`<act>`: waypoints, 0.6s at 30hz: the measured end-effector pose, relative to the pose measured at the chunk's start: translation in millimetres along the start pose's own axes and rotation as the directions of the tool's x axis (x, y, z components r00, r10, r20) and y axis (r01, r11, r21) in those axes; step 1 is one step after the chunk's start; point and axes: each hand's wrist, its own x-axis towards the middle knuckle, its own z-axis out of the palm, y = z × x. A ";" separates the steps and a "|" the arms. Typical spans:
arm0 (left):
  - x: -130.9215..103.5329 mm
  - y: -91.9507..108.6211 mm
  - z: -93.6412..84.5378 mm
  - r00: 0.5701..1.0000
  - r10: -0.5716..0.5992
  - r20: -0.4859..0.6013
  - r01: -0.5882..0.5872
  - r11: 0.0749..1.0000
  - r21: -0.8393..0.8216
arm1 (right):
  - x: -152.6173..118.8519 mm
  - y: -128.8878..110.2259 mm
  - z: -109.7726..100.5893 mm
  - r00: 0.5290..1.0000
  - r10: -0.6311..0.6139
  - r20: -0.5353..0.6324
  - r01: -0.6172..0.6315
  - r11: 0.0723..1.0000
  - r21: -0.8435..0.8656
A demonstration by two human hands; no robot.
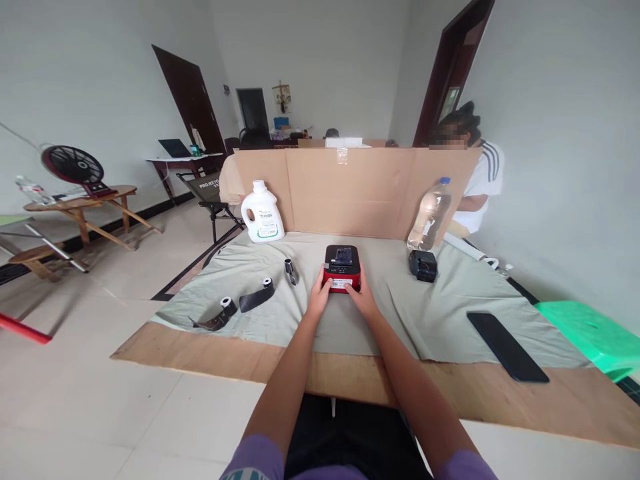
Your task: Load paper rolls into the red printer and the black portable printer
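Observation:
A red and black box-shaped device that looks like a small label printer (342, 257) sits at the middle of the cloth, with a white label on its near side and a dark glossy piece on top. My left hand (319, 293) grips its left side, thumb on the front. On the opposite side, my right hand (363, 291) holds it in the same way. Left of my hands lie a small dark roll (290, 271) and two partly unrolled black rolls, one nearer the middle (257, 297) and one farther left (220, 315). Another small black device (423, 265) rests to the right.
A white jug (263, 213) and a clear bottle with a blue cap (431, 213) stand before a cardboard screen (350, 193). A black flat slab (507, 347) lies at the front right. Beyond the screen sits a person (483, 173); a green stool (590, 333) is at right.

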 end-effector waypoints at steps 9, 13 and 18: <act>1.4 -11.4 -8.3 0.995 0.065 0.073 -0.063 0.997 -0.036 | -3.3 4.8 -1.2 1.000 0.006 0.010 -0.006 1.000 -0.006; 0.7 -10.3 -8.4 0.992 0.087 0.086 -0.081 0.994 -0.072 | -1.8 5.1 -1.7 1.000 -0.013 0.013 0.013 1.000 0.012; 0.3 -7.2 -8.0 0.993 0.082 0.088 -0.072 0.991 -0.112 | -0.3 5.6 -2.0 1.000 -0.006 0.023 0.005 1.000 0.025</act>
